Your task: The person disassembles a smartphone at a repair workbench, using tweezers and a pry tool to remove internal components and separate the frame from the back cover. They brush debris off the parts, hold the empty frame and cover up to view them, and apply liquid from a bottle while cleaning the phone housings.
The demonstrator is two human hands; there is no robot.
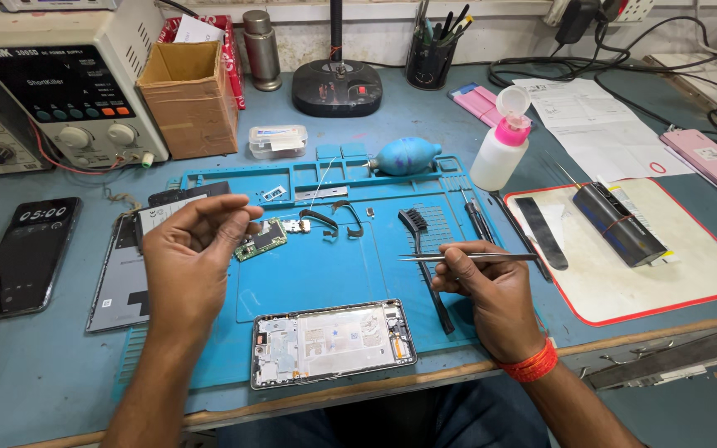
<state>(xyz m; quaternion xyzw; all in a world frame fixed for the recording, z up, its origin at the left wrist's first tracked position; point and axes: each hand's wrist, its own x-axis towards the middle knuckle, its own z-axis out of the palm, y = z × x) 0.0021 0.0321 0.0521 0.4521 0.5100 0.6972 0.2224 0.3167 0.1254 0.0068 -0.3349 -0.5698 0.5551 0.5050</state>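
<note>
L hand (188,257) pinching green circuit board (260,239) | R hand (491,290) gripping tweezers (466,257) | over blue mat (325,274)

Matt blue rubbery mat (325,274), shiny metal tweezers (466,257)

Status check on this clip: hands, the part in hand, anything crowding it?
Left hand pinching green circuit board. Right hand gripping tweezers. Opened phone frame on blue mat; black brush alongside.
</note>
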